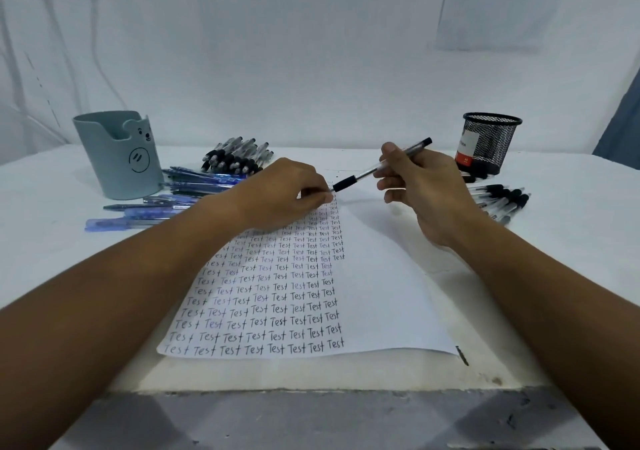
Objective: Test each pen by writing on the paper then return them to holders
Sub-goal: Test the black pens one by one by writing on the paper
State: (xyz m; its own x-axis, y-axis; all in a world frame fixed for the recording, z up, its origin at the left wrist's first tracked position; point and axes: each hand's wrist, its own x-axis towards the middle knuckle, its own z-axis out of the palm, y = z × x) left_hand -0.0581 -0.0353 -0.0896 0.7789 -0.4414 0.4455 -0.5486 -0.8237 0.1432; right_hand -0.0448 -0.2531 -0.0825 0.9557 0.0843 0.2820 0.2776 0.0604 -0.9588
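Observation:
A clear pen [367, 172] with a black grip slants above the top of the paper [384, 276]. My right hand [426, 190] holds its barrel. My left hand [287, 197] pinches the tip end; what is between those fingers is hidden. The paper's left half is filled with rows of the word "Test". At the back left stands a teal bear-face holder [114, 159], and at the back right a black mesh holder [491, 145]. Both holders look empty from here.
A heap of black-grip pens [235, 159] lies behind my left hand. Several blue pens [173, 200] are spread beside the teal holder. More black-grip pens [502, 200] lie in front of the mesh holder. The white table [52, 242] ends at a near edge [311, 390].

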